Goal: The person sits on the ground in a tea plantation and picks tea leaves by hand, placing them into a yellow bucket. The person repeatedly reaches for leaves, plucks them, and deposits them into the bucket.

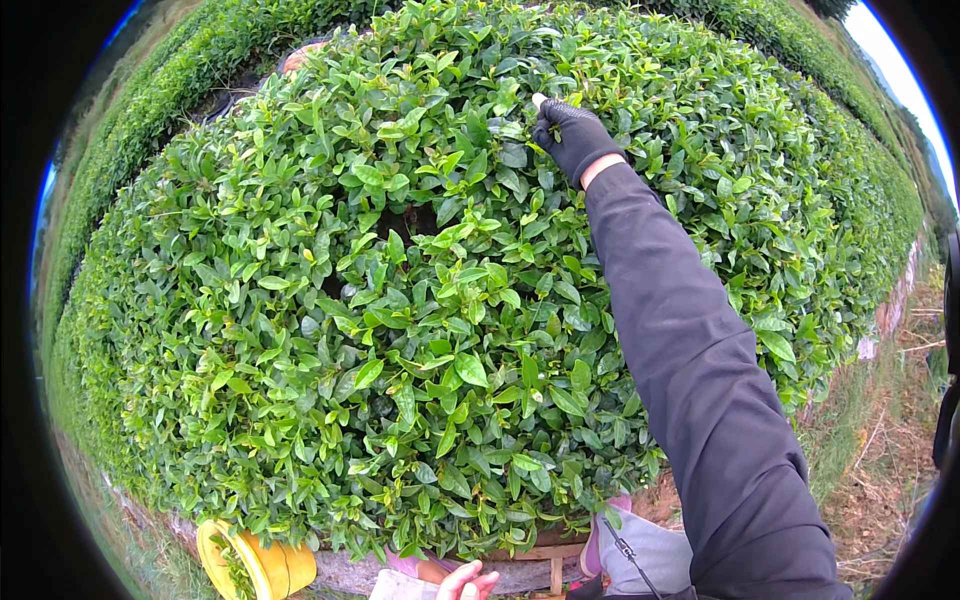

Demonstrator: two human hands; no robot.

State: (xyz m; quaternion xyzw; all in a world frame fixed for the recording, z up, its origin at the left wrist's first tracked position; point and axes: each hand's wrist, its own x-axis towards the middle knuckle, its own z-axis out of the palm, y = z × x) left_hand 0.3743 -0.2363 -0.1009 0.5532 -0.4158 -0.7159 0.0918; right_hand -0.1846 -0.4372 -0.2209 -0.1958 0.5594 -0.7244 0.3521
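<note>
My right hand (574, 139), in a black glove with a bare fingertip showing, reaches over the upper part of a dense tea bush (420, 315). Its fingers are curled, and small green tea shoots (556, 135) show between them. Pale young leaves stand up among darker ones around the hand. At the bottom edge is my left hand (469, 583), ungloved, its fingers slightly bent. The frame cuts off its palm, so whether it holds anything cannot be told.
A yellow bucket (289, 566) with picked leaves (236, 566) inside tilts at the bush's lower left. Near my feet are pink shoes (592, 551) and a wooden frame (551, 555). Dry grass and soil (885, 450) lie right; another tea row (172, 75) runs behind.
</note>
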